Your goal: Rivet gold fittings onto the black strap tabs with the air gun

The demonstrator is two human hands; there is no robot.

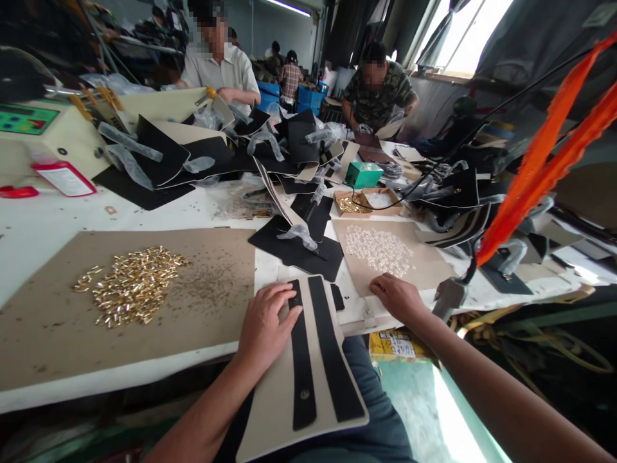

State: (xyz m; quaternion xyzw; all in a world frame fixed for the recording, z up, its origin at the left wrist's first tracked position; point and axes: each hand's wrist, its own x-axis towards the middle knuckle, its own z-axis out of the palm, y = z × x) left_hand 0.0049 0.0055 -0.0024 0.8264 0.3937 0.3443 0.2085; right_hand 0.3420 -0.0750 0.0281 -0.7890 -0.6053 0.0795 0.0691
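Observation:
A beige panel with two black straps lies tilted over my lap and against the table edge. My left hand grips its upper left part, thumb and fingertips on the left strap. A small round metal fitting sits low on that strap. My right hand is at the front of a cardboard sheet, just short of a spread of small clear pieces. Its fingers are closed together; whatever is between them is hidden.
Gold-coloured metal pieces are heaped on a larger cardboard sheet at left. Black panels with plastic-wrapped handles pile up ahead. A green box stands behind small trays. Orange strips hang at right. Two people work across the table.

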